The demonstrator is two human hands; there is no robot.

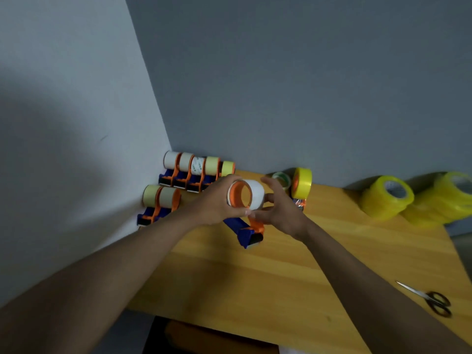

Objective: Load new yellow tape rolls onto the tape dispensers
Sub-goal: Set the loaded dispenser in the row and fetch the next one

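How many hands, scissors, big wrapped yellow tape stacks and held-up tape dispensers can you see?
Hands: 2 (left hand, right hand)
Scissors: 1
Wrapped yellow tape stacks: 2 ()
Held tape dispenser: 1
Total: 6
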